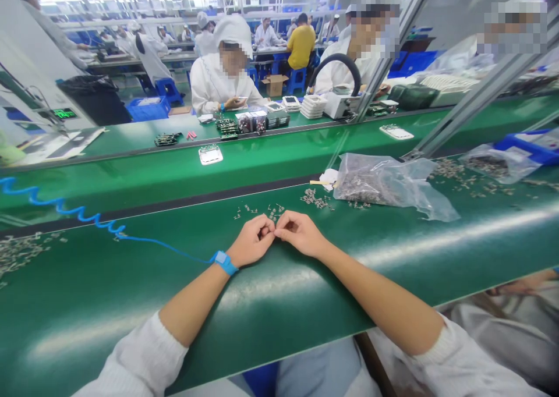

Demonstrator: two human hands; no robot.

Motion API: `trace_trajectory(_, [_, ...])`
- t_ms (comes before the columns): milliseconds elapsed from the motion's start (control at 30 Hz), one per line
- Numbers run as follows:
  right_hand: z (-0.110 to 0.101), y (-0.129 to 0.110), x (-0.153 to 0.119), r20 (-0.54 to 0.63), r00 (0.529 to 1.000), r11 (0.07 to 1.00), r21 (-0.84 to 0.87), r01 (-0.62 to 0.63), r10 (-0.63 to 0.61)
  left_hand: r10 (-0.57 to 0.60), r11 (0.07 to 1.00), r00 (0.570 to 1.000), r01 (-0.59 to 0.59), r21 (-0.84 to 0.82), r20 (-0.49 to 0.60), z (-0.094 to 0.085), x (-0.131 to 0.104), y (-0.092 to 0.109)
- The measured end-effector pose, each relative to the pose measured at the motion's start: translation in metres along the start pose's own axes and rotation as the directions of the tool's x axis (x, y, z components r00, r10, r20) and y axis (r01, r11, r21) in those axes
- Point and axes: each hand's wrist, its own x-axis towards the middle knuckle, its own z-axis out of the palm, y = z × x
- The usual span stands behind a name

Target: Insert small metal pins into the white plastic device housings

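Silvery parts (275, 209) left of the plastic bag (375, 181) could scatter if my left hand (252, 240) or right hand (302, 233) brushes them; both pinch together, on what I cannot tell.

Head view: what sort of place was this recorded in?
Probably an electronics assembly line: small silvery metal parts lie scattered on a long glossy green worktop, a coiled blue cord runs to a blue wristband, and people in white work clothes sit beyond.
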Motion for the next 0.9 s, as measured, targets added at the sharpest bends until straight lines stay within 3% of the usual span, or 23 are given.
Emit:
trace_trajectory(567, [-0.0001, -0.0074, -0.0011, 0.032, 0.999, 0.999, -0.021, 0.033, -0.032, 0.017, 1.0, 0.998, -0.018, -0.01, -0.066, -0.0005, -0.0004, 0.0014])
trace_trajectory(767, [-0.0011, -0.004, 0.0, 0.036, 0.999, 0.995, 0.103, -0.015, 0.011, 0.006, 1.0, 0.996, -0.008, -0.02, -0.09, 0.0017, -0.0003, -0.0002])
trace_trajectory(900, [-0.0014, -0.003, 0.0004, 0.027, 1.0, 0.995, 0.099, -0.013, 0.011, 0.019, 1.0, 0.995, -0.018, 0.002, -0.095, 0.0019, -0.0003, 0.0])
